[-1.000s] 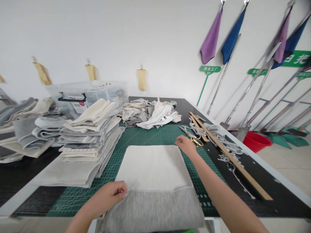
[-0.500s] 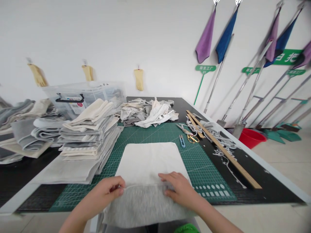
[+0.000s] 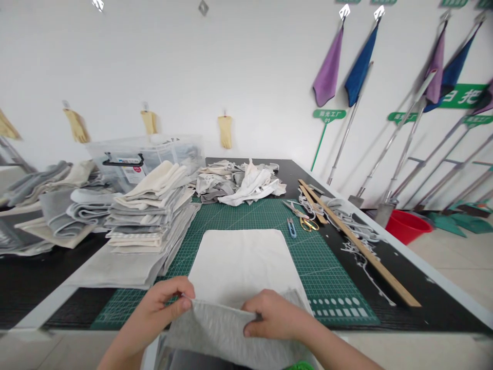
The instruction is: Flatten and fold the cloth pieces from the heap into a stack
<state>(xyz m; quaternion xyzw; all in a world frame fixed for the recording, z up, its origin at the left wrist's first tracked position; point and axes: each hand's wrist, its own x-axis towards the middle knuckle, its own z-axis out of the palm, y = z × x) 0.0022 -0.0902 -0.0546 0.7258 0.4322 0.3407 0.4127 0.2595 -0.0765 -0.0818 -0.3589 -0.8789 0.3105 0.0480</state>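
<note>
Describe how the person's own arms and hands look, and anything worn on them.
Both the left hand and the right hand are bare: no gloves, rings or watch show. The forearms that reach in from the bottom edge are bare too, with no sleeve in view as far as the picture runs. The fingernails look short and unpainted. No marks or bandages can be seen.
</note>
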